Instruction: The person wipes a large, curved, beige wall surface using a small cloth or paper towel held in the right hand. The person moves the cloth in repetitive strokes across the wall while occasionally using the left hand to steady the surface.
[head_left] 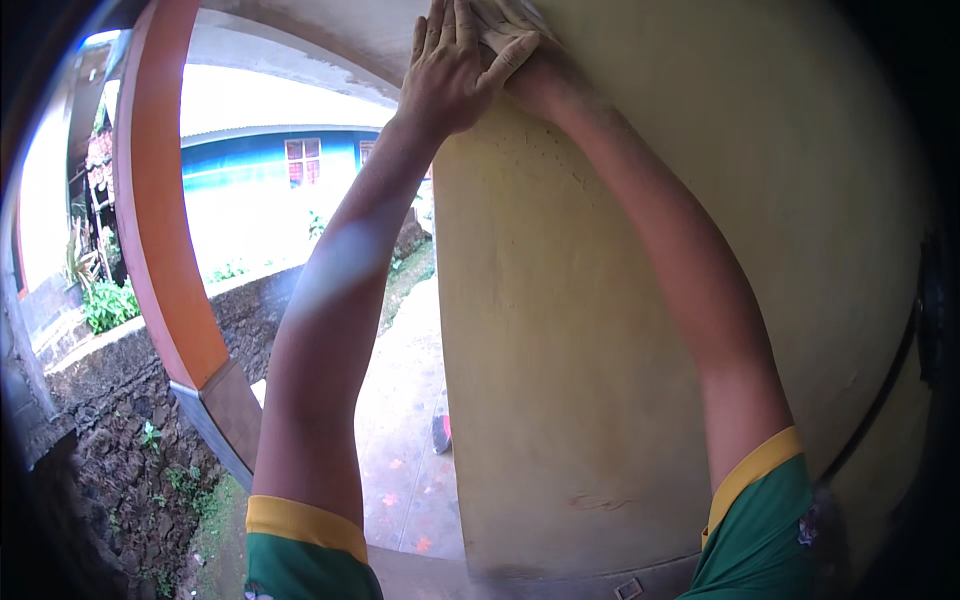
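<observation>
Both my arms reach up to the top edge of the beige wall (560,330). My left hand (452,70) lies with fingers stretched and thumb out, dusted pale at the tips, beside the wall's upper corner. My right hand (525,65) is just behind it, partly covered by the left thumb, its pale, dusty fingers extended flat at the frame's top edge. Whether anything lies under those fingers I cannot make out.
An orange pillar (170,250) curves at the left, beside a rough stone wall (110,440) with plants. A pale paved walkway (400,480) runs behind the beige wall's edge toward a blue building (245,160). A dark cable (870,410) hangs at the right.
</observation>
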